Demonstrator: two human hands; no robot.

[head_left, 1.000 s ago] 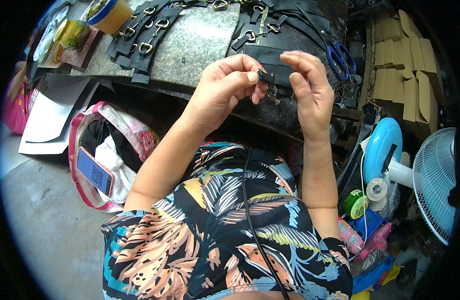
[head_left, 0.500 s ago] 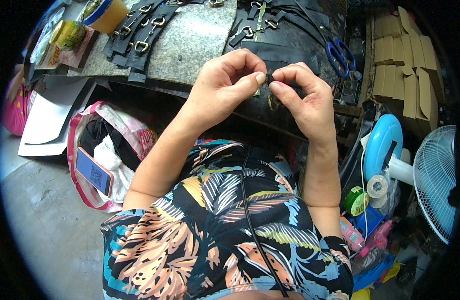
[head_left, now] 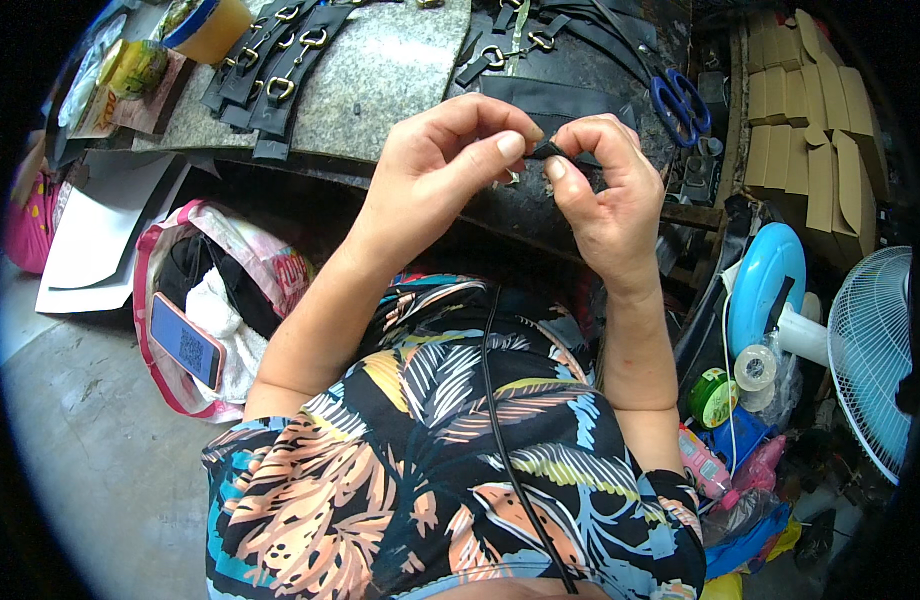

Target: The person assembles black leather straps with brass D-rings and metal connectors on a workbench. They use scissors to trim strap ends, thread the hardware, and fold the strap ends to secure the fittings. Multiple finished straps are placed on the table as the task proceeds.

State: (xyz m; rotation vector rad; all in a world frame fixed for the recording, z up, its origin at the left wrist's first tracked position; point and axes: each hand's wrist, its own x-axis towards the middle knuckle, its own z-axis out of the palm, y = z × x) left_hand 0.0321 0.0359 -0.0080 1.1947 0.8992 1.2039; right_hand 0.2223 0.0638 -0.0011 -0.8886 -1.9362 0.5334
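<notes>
**Both hands pinch a small black strap piece**

Since half a second ago, both hands have stayed close together above the near edge of the tabletop [head_left: 380, 80], fingertips now meeting more tightly. Left hand [head_left: 435, 165] and right hand [head_left: 605, 200] each pinch one end of a small black strap piece [head_left: 555, 150] between thumb and forefinger; it is held in the air just over a dark strap [head_left: 550, 100] lying flat on the tabletop. Near the far left corner sit a yellow tub with a blue lid [head_left: 210, 25] and a green-and-yellow packet [head_left: 135, 70], beside a row of black straps with brass buckles [head_left: 270, 70]. Blue-handled scissors [head_left: 680, 100] lie toward the right edge. Stacked tan cardboard boxes [head_left: 810, 130] stand off the right side. Below the left edge, a pink-trimmed bag [head_left: 270, 270] holds a phone in a blue case [head_left: 185, 340].
</notes>
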